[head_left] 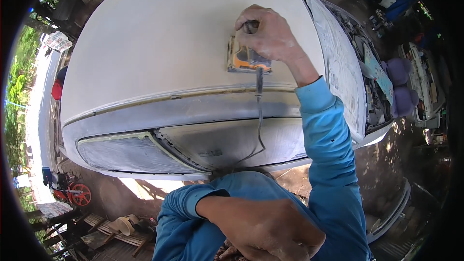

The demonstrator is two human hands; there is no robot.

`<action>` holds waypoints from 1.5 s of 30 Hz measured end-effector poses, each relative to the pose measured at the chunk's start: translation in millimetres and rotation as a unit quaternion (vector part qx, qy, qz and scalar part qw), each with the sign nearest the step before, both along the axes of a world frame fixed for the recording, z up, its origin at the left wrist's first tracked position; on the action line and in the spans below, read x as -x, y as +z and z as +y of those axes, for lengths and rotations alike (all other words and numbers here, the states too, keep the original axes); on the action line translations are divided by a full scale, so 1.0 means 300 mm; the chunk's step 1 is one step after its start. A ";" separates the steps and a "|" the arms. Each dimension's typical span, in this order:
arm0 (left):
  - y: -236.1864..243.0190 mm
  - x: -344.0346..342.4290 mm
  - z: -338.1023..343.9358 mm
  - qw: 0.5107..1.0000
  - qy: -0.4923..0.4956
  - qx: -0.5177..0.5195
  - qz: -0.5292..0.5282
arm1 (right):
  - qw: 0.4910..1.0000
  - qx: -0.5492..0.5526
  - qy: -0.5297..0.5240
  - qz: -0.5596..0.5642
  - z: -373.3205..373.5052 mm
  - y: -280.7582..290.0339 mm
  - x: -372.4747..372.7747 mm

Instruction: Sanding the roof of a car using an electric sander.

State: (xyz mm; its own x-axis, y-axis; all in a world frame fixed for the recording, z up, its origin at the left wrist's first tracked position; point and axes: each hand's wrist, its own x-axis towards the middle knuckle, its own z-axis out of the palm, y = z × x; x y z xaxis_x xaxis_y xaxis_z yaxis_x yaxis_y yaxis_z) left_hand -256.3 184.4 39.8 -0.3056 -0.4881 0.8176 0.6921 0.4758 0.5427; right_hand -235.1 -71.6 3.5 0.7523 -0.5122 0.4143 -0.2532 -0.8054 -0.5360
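Nearest us, our left hand (pixel 268 227) bends its fingers inward; we cannot tell whether they hold anything. Ahead of them, a cord (pixel 261 130) crosses the side of the car (pixel 193 108). Farther on, our right hand (pixel 270 34) clamps its fingers over the top of the sander (pixel 241 60), whose flat base sits beneath them on the pale roof (pixel 164 34). We judge the sander stiff, moderately heavy and perhaps slippery with dust, best gripped from above, with the cord trailing free.

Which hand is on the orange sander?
The right hand, stretched over the white roof, grips the sander; the left hand is well away from it.
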 end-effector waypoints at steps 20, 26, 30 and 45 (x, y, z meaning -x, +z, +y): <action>-0.075 -0.113 -0.171 0.850 0.475 -0.005 -0.229 | 0.981 -0.151 -0.121 0.000 -0.297 -0.003 0.317; -0.042 -0.428 -0.333 0.662 0.676 0.013 -0.324 | 0.999 0.008 -0.040 -0.022 -0.185 -0.002 -0.005; -0.066 -0.546 -0.468 0.619 0.708 -0.003 -0.341 | 0.997 0.020 0.037 -0.071 -0.122 -0.117 -0.141; -0.221 -0.107 -1.058 0.678 0.671 0.049 -0.295 | 0.993 -0.100 0.052 -0.038 -0.473 -0.261 0.244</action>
State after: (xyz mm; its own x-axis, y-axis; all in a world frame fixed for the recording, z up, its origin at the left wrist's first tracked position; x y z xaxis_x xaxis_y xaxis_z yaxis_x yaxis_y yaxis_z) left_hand -224.4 -133.0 -26.6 0.0724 -0.6019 0.7953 -0.7240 0.5167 0.4570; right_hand -308.4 -213.6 -74.8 0.7759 -0.5111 0.3698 -0.1273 -0.7010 -0.7018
